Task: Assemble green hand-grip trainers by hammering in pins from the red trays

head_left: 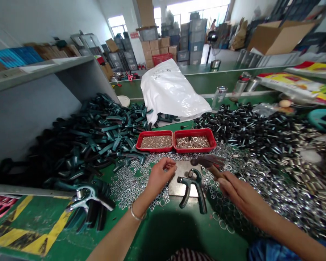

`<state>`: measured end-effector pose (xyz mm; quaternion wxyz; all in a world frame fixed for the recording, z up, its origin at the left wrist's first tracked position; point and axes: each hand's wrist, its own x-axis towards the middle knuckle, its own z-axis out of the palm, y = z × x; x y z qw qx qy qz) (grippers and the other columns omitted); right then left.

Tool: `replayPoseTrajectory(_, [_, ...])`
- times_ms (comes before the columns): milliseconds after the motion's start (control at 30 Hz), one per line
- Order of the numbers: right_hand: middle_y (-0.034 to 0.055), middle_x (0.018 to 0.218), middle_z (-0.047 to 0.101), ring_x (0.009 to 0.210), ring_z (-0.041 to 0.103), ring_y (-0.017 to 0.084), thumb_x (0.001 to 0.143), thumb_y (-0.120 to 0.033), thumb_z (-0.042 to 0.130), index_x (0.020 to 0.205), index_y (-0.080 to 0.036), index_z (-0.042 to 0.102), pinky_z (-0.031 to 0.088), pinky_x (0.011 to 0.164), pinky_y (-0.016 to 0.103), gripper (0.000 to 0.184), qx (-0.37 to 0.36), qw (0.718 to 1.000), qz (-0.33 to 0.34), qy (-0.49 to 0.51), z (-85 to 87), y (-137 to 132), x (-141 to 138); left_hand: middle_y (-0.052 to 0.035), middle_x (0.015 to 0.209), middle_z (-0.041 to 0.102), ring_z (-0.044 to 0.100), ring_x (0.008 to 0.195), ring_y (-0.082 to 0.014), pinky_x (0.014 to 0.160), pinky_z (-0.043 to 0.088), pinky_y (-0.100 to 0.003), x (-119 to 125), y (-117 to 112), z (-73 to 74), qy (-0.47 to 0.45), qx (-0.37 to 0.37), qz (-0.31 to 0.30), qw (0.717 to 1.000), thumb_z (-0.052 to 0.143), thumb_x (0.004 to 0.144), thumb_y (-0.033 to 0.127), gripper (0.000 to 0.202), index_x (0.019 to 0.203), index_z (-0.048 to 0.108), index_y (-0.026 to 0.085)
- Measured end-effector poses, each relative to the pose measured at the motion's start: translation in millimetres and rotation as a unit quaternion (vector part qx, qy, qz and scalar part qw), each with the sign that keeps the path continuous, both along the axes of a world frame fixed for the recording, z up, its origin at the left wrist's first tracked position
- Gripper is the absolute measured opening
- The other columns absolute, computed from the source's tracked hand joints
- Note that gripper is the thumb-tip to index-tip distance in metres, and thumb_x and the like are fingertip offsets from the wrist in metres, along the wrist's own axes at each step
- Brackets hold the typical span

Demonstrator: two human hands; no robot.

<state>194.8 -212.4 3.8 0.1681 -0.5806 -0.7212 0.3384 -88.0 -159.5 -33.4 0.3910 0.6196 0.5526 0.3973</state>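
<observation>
A dark green hand-grip exerciser [193, 188] lies on a small grey metal plate [179, 181] on the green bench. My left hand [160, 175] hovers at the plate's left edge, fingers curled in a pinch on something too small to make out. My right hand [235, 192] grips the wooden handle of a hammer [209, 162], whose blurred head hangs just above the exerciser. Silver washers [130, 183] lie scattered all around the plate.
Two red trays [176, 133] of small metal parts sit behind the plate. A big heap of green and black handles [92, 141] fills the left, black-and-silver knobs [250, 127] the right. Finished exercisers [88, 204] lie front left. A white bag [168, 88] is behind.
</observation>
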Motion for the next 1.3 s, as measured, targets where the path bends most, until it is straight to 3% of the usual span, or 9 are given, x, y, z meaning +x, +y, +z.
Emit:
replayPoseTrajectory(167, [0.005,0.074,0.066,0.068,0.063,0.024,0.097,-0.05,0.036,0.086,-0.025,0.054,0.044,0.064,0.031,0.034,-0.046,0.996,0.047,-0.065,-2.6,21,-11,-0.0007,0.08,0.068,0.064,0.07,-0.0145,0.068,0.051,-0.027,3,-8,-0.6,-0.028,-0.062,-0.022,0.997,0.061,0.086,0.028,0.011,0.089,0.064,0.018])
replayPoseTrajectory(267, [0.0032,0.075,0.066,0.07,0.062,0.022,0.1,-0.051,0.03,0.086,-0.025,0.053,0.044,0.065,0.03,0.038,-0.036,0.998,0.043,-0.008,-11.0,24,-9,-0.002,0.087,0.069,0.063,0.08,-0.0164,0.078,0.049,-0.03,13,-18,-1.8,0.077,0.009,-0.067,0.995,0.053,0.093,0.026,0.013,0.091,0.065,0.02])
replayPoseTrajectory(400, [0.0023,0.071,0.062,0.067,0.06,0.022,0.097,-0.051,0.037,0.084,-0.024,0.055,0.043,0.064,0.031,0.035,-0.035,0.999,0.009,-0.015,-22.0,26,-2,-0.0047,0.095,0.067,0.058,0.095,-0.0205,0.092,0.042,-0.037,34,-22,-7.0,0.215,0.099,-0.133,0.962,0.052,0.096,0.029,0.019,0.088,0.066,0.02])
replayPoseTrajectory(533, [-0.003,0.058,0.049,0.053,0.049,0.016,0.096,-0.06,0.035,0.076,-0.024,0.053,0.037,0.052,0.027,0.045,-0.111,0.989,-0.006,0.098,-26.3,24,8,-0.0052,0.092,0.065,0.055,0.095,-0.022,0.092,0.039,-0.04,48,-20,-14.2,0.285,0.124,-0.144,0.939,0.053,0.095,0.031,0.021,0.086,0.067,0.019])
replayPoseTrajectory(667, [-0.005,0.056,0.045,0.05,0.042,0.014,0.094,-0.063,0.037,0.08,-0.023,0.053,0.033,0.047,0.025,0.045,-0.109,0.973,-0.077,0.188,-33.6,12,11,-0.0054,0.093,0.064,0.054,0.094,-0.0223,0.091,0.039,-0.04,52,-22,-17.6,0.331,0.144,-0.156,0.919,0.05,0.097,0.032,0.023,0.089,0.066,0.019])
replayPoseTrajectory(900, [-0.0072,0.054,0.043,0.042,0.037,0.011,0.091,-0.064,0.044,0.085,-0.024,0.053,0.024,0.039,0.023,0.041,-0.165,0.938,-0.149,0.266,-50.2,-13,6,-0.0099,0.093,0.061,0.054,0.088,-0.0247,0.082,0.04,-0.041,57,-27,-19.6,0.464,0.271,-0.245,0.807,0.04,0.098,0.016,0.023,0.096,0.063,0.013])
replayPoseTrajectory(1000, [-0.0067,0.055,0.045,0.045,0.042,0.011,0.09,-0.062,0.048,0.084,-0.024,0.052,0.031,0.041,0.023,0.039,-0.15,0.937,-0.15,0.277,-46.3,-19,7,-0.0114,0.093,0.061,0.055,0.088,-0.0253,0.08,0.041,-0.041,59,-28,-18.8,0.481,0.285,-0.278,0.781,0.039,0.098,0.014,0.024,0.096,0.063,0.011])
replayPoseTrajectory(1100, [-0.0057,0.056,0.048,0.043,0.042,0.011,0.092,-0.063,0.043,0.078,-0.024,0.05,0.031,0.039,0.023,0.042,-0.167,0.951,-0.127,0.228,-39.6,-26,12,-0.0109,0.097,0.062,0.055,0.093,-0.0251,0.083,0.043,-0.041,56,-29,-17.9,0.455,0.264,-0.281,0.803,0.039,0.098,0.016,0.025,0.102,0.064,0.013])
replayPoseTrajectory(1300, [-0.0008,0.061,0.057,0.057,0.055,0.017,0.097,-0.057,0.036,0.078,-0.024,0.052,0.041,0.053,0.027,0.041,-0.08,0.993,-0.03,0.087,-5.2,-38,14,-0.0064,0.109,0.064,0.059,0.102,-0.0189,0.094,0.047,-0.035,31,-17,-4.3,0.235,0.135,-0.224,0.936,0.051,0.097,0.026,0.019,0.108,0.064,0.019])
